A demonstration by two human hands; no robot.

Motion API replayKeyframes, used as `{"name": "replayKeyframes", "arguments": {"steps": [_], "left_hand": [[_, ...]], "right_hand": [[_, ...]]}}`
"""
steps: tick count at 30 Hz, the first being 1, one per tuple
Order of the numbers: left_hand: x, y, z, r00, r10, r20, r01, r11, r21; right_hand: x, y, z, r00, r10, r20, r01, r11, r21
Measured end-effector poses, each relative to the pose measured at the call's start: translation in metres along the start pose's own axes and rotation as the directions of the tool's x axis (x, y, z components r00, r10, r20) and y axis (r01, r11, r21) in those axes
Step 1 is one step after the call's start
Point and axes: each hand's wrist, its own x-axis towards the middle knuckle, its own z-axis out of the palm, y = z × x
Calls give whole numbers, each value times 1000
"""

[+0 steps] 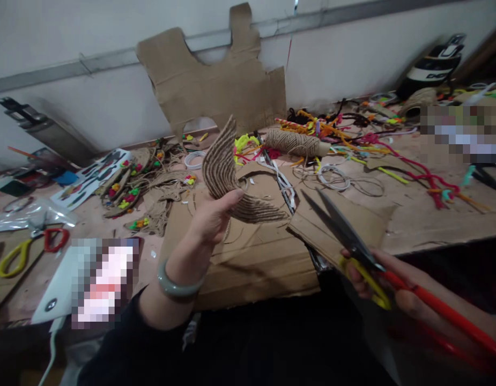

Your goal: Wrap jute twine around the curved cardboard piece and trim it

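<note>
Head view: left hand (213, 219) pinches jute-wrapped wing-shaped piece (227, 174), raised above cardboard sheet (256, 262) on worktable (432, 220). Right hand (386, 284) closed around handles of scissors (348, 236), blades parted, tips toward wing piece, apart from it.

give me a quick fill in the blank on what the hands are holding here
1. The left hand holds up a twine-wrapped piece shaped like a ____.
2. The right hand holds ____ with blades open.
3. A spool of jute twine lies on the ____.
4. On the left wrist sits a pale green ____.

Missing words: wing; scissors; table; bangle
</note>
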Motion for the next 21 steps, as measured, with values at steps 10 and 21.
{"name": "replayKeyframes", "arguments": {"steps": [10, 21], "left_hand": [[-7, 0, -3, 982, 16, 189, -12, 1000, -20], [-9, -9, -4, 975, -67, 213, 45, 993, 107]], "right_hand": [[7, -21, -8, 880, 104, 463, -255, 926, 277], [18, -5, -7, 936, -99, 338, 58, 990, 128]]}}
